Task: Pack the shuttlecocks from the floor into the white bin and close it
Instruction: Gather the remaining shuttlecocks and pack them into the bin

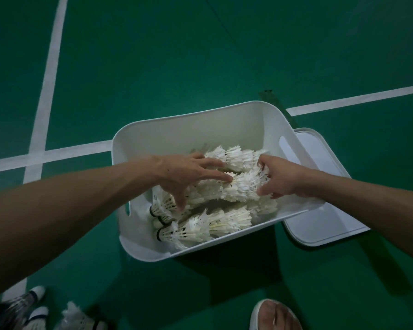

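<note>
Inside bin (188,125): left hand (184,173), right hand (283,179) hold shuttlecocks (242,186).

Dim overhead light left the green floor (177,44) murky and darker toward the corners. The white bin (191,120) was the brightest thing in the frame, its walls softly lit and free of glare, and it threw a broad, soft shadow on the floor along its near side. The shuttlecocks (229,217) inside were sharp, feathers distinct. Wide-angle distortion bowed the court lines (50,75) and stretched the forearms (57,210) at the edges. Loose shuttlecocks (75,317) in the lower left corner were blurred.
</note>
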Motion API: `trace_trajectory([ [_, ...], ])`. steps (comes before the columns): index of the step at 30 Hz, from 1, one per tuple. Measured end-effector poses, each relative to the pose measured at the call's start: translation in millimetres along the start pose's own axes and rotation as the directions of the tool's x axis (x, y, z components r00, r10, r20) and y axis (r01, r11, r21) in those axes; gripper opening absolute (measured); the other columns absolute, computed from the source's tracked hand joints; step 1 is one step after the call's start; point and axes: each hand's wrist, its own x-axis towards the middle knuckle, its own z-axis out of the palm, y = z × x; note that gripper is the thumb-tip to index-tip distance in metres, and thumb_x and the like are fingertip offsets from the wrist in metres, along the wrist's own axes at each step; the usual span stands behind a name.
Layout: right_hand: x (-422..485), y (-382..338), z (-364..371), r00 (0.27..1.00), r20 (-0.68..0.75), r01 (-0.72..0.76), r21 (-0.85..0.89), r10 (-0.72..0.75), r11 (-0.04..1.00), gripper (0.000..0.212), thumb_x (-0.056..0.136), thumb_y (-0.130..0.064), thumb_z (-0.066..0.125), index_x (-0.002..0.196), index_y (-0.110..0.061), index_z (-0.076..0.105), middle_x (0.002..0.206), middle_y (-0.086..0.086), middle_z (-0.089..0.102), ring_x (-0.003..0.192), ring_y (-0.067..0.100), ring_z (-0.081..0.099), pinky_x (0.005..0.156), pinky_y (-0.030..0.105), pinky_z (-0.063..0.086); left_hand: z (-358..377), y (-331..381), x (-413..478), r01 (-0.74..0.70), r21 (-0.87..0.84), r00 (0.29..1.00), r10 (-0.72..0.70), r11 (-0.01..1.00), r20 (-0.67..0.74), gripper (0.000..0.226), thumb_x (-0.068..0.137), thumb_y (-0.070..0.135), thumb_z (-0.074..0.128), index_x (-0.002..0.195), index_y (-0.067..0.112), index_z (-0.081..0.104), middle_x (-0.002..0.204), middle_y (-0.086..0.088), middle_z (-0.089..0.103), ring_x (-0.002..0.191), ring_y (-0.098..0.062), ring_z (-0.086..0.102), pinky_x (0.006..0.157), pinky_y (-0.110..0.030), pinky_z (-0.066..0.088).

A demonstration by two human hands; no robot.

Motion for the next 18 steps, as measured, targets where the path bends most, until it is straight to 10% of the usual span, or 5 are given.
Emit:
trace_trajectory([
  [18, -33, -48, -23, 0.959, -0.189, 0.029, -0.669, -0.209, 0.743, 0.041, 0.075, -0.045, 0.076, 0.093, -0.01, 0.064, 0.088, 0.008, 0.067, 0.078, 0.023, 0.061, 0.072, 0.033, 0.053, -15, 8, -33, 0.118, -0.164, 0.965, -0.152, 0.979, -0.212, 0.086, 0.081, 0.055, 0.061, 0.149, 0.031, 0.015, 0.155, 0.004, 0.02, 0.137, -0.018, 0.023, 0.112, -0.043, 0.027],
])
